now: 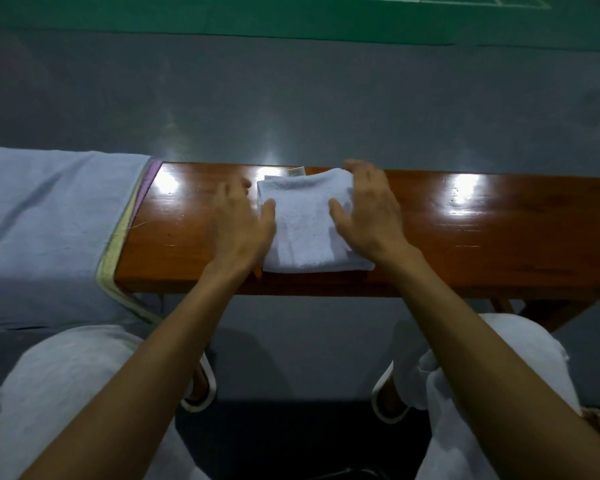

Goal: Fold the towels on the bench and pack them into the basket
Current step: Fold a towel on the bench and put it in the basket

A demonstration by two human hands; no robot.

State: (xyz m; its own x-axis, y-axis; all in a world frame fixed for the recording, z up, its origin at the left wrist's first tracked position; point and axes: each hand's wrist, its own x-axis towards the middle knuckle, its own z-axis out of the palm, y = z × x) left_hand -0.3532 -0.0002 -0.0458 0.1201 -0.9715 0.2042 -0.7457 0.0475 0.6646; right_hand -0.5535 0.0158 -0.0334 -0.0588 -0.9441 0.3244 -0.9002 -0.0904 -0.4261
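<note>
Hands reach forward on bare forearms from the bottom of the view, the left hand and the right hand flanking a folded towel on the table.

Nearest the camera, two knees in pale trousers fill the lower corners. Between them, feet in white-rimmed slippers stand on the dark grey floor.

Farther out, the table runs left to right, its brown wood glossy with bright patches of reflected light. The folded towel is pale and lies near the table's middle. Its near edge is level with the table's front edge, and a small label shows at its far edge.

The left hand is blurred, its fingers loosely spread over bare wood just beside the towel and its thumb touching the towel's left edge. The right hand lies over the towel's right side with fingers relaxed, thumb on the cloth and fingertips at the far right corner. Neither hand pinches the fabric; whether the palms press down cannot be told.

At the table's left end sits a pile of towels, with bare wood between it and the folded one. A pale blue towel lies spread on top and drapes over the front, with yellow and purple edges showing beneath.

Beyond the table the grey floor carries glare, and farthest off lies a green court with white lines.
</note>
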